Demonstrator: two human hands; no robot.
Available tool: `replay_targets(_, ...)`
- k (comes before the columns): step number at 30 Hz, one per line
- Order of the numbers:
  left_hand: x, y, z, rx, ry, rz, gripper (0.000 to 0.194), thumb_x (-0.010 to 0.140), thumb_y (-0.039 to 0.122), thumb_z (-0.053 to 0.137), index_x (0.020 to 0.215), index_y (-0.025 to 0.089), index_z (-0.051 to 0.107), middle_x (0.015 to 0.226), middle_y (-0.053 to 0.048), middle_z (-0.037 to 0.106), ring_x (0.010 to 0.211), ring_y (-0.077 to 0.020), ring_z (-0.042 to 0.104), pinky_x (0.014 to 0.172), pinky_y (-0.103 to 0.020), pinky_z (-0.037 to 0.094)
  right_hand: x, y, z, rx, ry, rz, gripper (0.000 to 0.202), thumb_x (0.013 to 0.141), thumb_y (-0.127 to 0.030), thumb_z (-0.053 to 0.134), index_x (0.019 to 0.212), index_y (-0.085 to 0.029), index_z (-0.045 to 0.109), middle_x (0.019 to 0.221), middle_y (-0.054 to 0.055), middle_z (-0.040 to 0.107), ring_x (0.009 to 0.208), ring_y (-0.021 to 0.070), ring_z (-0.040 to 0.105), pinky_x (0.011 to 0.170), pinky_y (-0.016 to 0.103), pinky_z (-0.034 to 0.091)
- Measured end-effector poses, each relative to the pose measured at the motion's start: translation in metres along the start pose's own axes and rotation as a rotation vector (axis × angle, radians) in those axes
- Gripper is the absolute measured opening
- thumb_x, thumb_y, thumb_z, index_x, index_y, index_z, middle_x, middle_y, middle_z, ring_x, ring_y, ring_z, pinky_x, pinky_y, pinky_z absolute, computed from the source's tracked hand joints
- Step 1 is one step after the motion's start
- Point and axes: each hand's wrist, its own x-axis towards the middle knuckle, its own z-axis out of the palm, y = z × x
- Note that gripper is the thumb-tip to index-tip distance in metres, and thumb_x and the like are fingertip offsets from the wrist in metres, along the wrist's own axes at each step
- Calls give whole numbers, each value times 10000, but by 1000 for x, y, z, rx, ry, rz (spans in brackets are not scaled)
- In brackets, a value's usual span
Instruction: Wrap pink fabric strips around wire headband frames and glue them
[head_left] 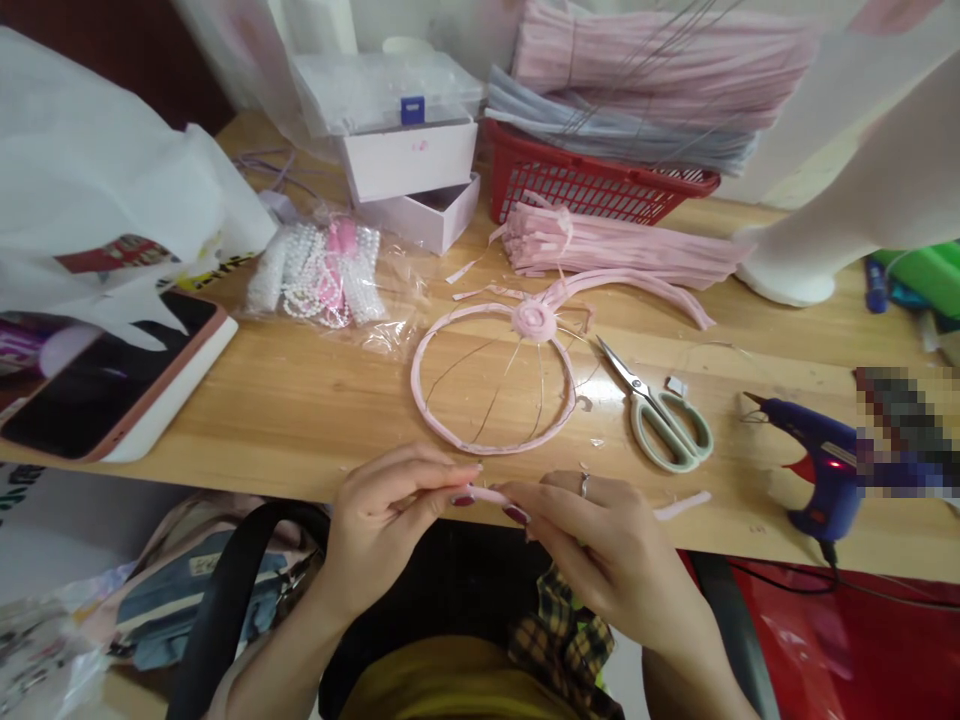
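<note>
Both hands meet at the table's front edge, holding a short pink strip between them. My left hand pinches its left end with thumb and fingertips. At the strip's right end, my right hand, with a ring on one finger, has its fingers closed. Just beyond the hands lies a pink-wrapped ring with thin wires across it and a coiled pink rosette at its top. Scissors with pale green handles rest to the right of the ring. A small pink piece lies near the right hand.
A blue glue gun with a red light lies at right. Behind are a pink strip bundle, red basket, white boxes and bagged beads. A phone stands at left, a white stand at back right.
</note>
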Motion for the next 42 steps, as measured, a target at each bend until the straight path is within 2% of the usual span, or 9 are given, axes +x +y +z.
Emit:
replay_targets(4, 3, -10, -6, 114, -22, -47, 245, 925, 105, 667, 1121, 220, 756, 889, 1, 741, 714, -79, 702, 633, -140, 582, 0, 8, 9, -130, 2, 138, 274, 1035, -222, 492, 873, -145, 699, 617, 1, 593, 532, 117, 530, 544, 237, 372)
replay_targets(6, 6, -14, -9, 250, -24, 20, 289, 901, 134, 711, 1186, 179, 722, 867, -7, 709, 640, -77, 653, 571, -154, 555, 2, 12, 15, -218, -21, 222, 325, 1037, -251, 467, 814, -152, 681, 578, -3, 567, 488, 120, 503, 526, 248, 342)
replay_targets(9, 11, -17, -11, 499, -57, 171, 307, 884, 162, 741, 1188, 133, 710, 846, -11, 687, 580, -73, 586, 596, -188, 539, 4, 14, 21, -304, -74, 304, 332, 1030, -275, 444, 832, -160, 684, 552, -3, 555, 466, 133, 500, 522, 259, 310)
replay_targets(13, 18, -20, -9, 645, -111, 267, 225, 926, 200, 693, 1138, 137, 728, 894, -33, 724, 675, -112, 671, 654, -224, 541, 6, 11, 23, -344, -164, 389, 339, 1027, -302, 427, 826, -178, 670, 551, 1, 565, 473, 143, 505, 532, 269, 285)
replay_targets(20, 25, -25, -7, 660, -231, 190, 128, 918, 244, 710, 1014, 189, 774, 857, -7, 738, 695, -134, 711, 632, -234, 513, 9, 11, 16, -247, -303, 444, 368, 1031, -294, 396, 740, -189, 595, 584, 9, 583, 520, 141, 530, 567, 271, 315)
replay_targets(27, 30, -23, -11, 630, -256, 135, 43, 890, 176, 732, 874, 196, 768, 826, 0, 743, 660, -119, 665, 613, -234, 459, 12, 16, 1, -199, -341, 441, 288, 1010, -259, 452, 1020, -191, 732, 723, 37, 714, 601, 160, 616, 611, 270, 388)
replay_targets(33, 29, -20, -8, 596, -267, 38, 97, 813, 258, 825, 851, 198, 759, 718, 31, 699, 589, -102, 600, 558, -226, 401, 16, 14, 0, -242, -333, 394, 319, 1007, -271, 469, 861, -184, 739, 659, 31, 698, 532, 135, 554, 568, 266, 353)
replay_targets(37, 28, -20, -6, 616, -261, 61, 63, 834, 221, 802, 808, 195, 751, 724, 28, 712, 579, -96, 595, 540, -221, 380, 16, 14, 0, -301, -304, 411, 322, 1001, -279, 507, 777, -182, 717, 612, 23, 661, 520, 135, 543, 551, 270, 331)
replay_targets(42, 27, -24, -7, 649, -270, 188, 96, 928, 226, 695, 867, 195, 762, 780, 1, 743, 668, -132, 669, 587, -243, 419, 12, 20, -8, -298, -256, 419, 337, 1003, -311, 511, 761, -192, 714, 605, 20, 663, 506, 137, 548, 545, 269, 354)
